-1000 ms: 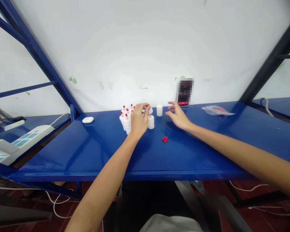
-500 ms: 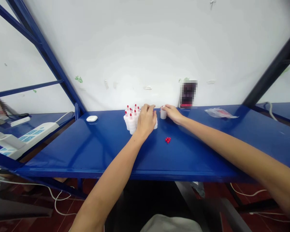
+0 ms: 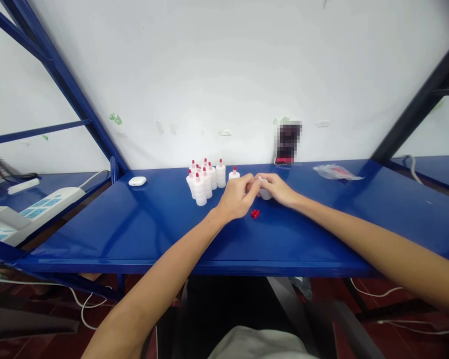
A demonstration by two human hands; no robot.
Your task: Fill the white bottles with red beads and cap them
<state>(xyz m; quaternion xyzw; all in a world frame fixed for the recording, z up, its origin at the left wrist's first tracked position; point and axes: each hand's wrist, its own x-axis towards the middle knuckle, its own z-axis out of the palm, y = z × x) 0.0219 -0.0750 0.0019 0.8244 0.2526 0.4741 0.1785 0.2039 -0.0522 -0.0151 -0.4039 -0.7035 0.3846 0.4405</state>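
Note:
My right hand (image 3: 280, 189) is wrapped round a small white squeeze bottle (image 3: 265, 194) on the blue table, its pale nozzle showing between the fingers. Against it, my left hand (image 3: 239, 197) is closed with the fingertips pinched beside that nozzle; whatever lies in the pinch is hidden. Just in front of both hands lies a small cluster of red caps (image 3: 255, 214). Left of my left hand stand several white bottles (image 3: 200, 192) with red tips, upright in a loose group. One more red-tipped bottle (image 3: 234, 174) stands right behind my left hand.
A white earbud case (image 3: 137, 181) lies at the table's left. A phone (image 3: 288, 143) leans on the wall behind my hands. A clear plastic bag (image 3: 336, 172) with something red inside lies to the right. A power strip (image 3: 41, 212) sits beyond the left frame post.
My left hand has moved right, from over the bottle group to my right hand, and its fingers have closed. The right hand's bottle is slightly nearer me. More red-tipped bottles are uncovered.

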